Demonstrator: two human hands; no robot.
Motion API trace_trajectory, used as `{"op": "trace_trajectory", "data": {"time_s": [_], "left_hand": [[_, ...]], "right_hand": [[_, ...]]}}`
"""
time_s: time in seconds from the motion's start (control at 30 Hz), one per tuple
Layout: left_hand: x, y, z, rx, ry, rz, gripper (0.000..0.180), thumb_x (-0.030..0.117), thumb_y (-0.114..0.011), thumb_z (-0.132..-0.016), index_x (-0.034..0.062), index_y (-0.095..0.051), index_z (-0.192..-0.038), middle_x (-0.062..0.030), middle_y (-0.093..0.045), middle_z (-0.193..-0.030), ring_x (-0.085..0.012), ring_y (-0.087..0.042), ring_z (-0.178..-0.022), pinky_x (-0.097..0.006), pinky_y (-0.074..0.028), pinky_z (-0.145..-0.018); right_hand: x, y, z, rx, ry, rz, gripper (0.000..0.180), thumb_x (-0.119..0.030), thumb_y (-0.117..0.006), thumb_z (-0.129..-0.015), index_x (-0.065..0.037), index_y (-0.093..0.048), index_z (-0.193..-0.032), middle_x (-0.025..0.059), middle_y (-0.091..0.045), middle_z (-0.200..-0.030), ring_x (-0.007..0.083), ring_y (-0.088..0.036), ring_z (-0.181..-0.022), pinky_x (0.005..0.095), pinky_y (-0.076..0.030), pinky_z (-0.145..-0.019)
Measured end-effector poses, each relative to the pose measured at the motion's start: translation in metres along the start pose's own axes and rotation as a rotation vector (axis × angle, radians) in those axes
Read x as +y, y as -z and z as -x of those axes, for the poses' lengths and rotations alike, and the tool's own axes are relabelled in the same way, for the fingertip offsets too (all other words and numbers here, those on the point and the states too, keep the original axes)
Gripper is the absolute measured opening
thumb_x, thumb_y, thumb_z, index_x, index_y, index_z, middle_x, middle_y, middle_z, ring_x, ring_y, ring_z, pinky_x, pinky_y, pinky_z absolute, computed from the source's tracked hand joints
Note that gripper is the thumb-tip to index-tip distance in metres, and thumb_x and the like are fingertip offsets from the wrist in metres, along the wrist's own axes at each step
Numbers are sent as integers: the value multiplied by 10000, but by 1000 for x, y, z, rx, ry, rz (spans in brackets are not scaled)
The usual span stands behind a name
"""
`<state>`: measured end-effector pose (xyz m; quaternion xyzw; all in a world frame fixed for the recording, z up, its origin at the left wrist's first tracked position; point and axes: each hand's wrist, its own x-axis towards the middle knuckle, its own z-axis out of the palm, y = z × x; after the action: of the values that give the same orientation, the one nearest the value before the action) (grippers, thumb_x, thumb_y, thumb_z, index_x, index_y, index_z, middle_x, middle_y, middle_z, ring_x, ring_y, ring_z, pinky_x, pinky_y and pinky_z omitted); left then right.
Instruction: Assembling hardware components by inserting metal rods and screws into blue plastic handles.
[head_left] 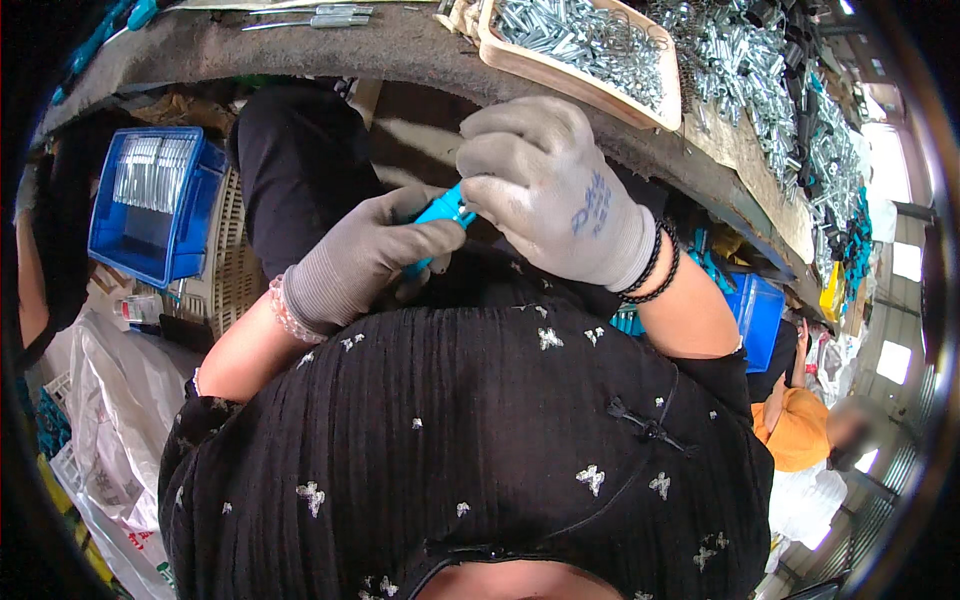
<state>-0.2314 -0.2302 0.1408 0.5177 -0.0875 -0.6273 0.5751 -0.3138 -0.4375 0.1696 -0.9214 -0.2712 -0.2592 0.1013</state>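
Both my hands wear grey work gloves and meet in front of my chest. My left hand point(365, 255) is wrapped round a teal plastic handle point(441, 212), its thumb lying across it. At the upper end of the handle, the fingers of my right hand point(555, 185) are curled and pinched together. A small metal-looking bit shows there, but what the right fingertips grip is mostly hidden. The handle tilts up toward the right; its lower end disappears behind the left glove.
A bench edge point(410, 58) curves across the far side. On it stand a cream tray point(583, 85) of metal pins and springs, a heap of metal parts point(750, 90), and screwdriver-like shafts point(335, 18). A blue crate point(155, 262) is at left, another blue bin point(757, 315) at right, near a person in orange point(797, 428).
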Motion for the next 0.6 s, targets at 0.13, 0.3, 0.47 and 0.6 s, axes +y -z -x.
{"op": "trace_trajectory", "data": {"time_s": [0.13,0.3,0.47,0.6], "left_hand": [[-8,0,-4,-85,-180,-84,341,253,-654,-929,34,-609,-1188,-3,-608,-866,-85,-542,-778,-251,-439,-750],[-13,3,-8,-157,-150,-83,317,238,-653,-933,35,-623,-1174,3,-613,-888,-86,-547,-832,-257,-441,-813],[-16,-4,-7,-76,-105,-58,295,126,-628,-948,-5,-589,-1210,35,-574,-934,-57,-503,-839,-234,-427,-795],[-18,3,-9,-197,-149,-38,418,228,-659,-955,9,-575,-1302,23,-604,-969,-63,-516,-891,-233,-419,-804]], "right_hand": [[13,9,-8,-160,20,-170,127,-143,-694,-735,-70,-682,-839,44,-665,-1001,252,-629,-1084,422,-488,-913],[14,10,-6,-242,41,-207,154,-145,-691,-726,-77,-700,-864,51,-677,-1033,255,-632,-1097,409,-489,-913],[-8,0,10,-192,85,-130,204,-139,-654,-727,-65,-639,-917,58,-615,-1052,270,-612,-1071,456,-477,-929],[-6,5,22,-112,-49,-410,158,-104,-739,-730,-78,-625,-838,64,-614,-977,300,-613,-1040,479,-468,-931]]}}
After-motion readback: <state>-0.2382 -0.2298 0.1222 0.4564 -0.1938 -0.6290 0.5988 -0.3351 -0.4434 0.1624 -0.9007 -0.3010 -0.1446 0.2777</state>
